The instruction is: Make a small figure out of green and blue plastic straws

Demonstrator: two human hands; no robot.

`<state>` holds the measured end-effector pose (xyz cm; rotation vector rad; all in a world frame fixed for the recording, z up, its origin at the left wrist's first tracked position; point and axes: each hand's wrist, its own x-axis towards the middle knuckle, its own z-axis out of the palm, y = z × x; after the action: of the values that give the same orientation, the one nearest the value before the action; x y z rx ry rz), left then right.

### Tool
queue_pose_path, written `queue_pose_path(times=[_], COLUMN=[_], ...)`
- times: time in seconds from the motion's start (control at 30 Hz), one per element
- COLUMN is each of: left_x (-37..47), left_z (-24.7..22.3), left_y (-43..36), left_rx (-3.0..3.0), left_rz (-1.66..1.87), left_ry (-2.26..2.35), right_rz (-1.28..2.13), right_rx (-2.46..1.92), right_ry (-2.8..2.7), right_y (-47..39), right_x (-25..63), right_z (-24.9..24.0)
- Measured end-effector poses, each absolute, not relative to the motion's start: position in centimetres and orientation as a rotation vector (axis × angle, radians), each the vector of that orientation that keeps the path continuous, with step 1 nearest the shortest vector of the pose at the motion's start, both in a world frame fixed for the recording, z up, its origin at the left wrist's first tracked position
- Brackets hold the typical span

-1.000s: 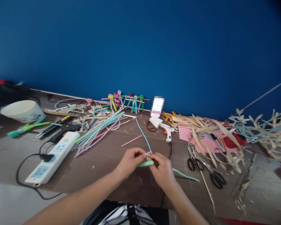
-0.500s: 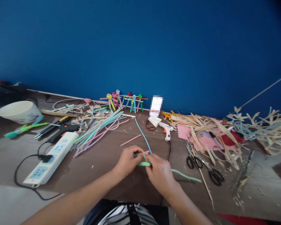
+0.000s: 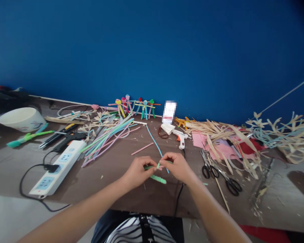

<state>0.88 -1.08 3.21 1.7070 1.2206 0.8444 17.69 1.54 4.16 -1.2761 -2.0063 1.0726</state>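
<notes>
My left hand [image 3: 136, 172] pinches a light green pipe cleaner figure whose thick, wound leg [image 3: 159, 179] sticks out below the fingers toward the right. Facing it, my right hand [image 3: 178, 167] is closed, thumb against finger, on green pipe cleaner at the same spot. A small pink end shows between the two hands. Just beyond them a blue pipe cleaner [image 3: 154, 140] lies on the table, its near end passing behind my right fingers. A short pink pipe cleaner [image 3: 142, 149] rests to the left of it.
Pipe cleaners [image 3: 108, 138] are heaped left of centre, beside a white power strip [image 3: 59, 170]. Small pipe cleaner dolls [image 3: 145, 107] stand along the blue wall. A white glue gun [image 3: 181, 140], scissors [image 3: 209, 171] and dried strips [image 3: 207, 131] lie to the right.
My right hand has lifted and turned, its fingers now pinching above the wound green piece. The long green tail that lay to its right is now mostly hidden.
</notes>
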Motion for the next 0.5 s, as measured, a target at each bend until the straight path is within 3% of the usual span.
queue_pose_path(times=[0.2, 0.5], left_x=[0.8, 1.0], left_z=[1.8, 1.3], left_y=[-1.1, -0.8], left_rx=[1.341, 1.6], left_rz=[0.99, 1.018], left_ry=[1.18, 1.371], right_rz=[1.353, 0.879], right_rx=[-1.266, -1.372], right_ry=[-1.833, -2.19], right_y=[1.5, -1.2], right_x=[17.2, 16.2], right_z=[2.2, 2.6])
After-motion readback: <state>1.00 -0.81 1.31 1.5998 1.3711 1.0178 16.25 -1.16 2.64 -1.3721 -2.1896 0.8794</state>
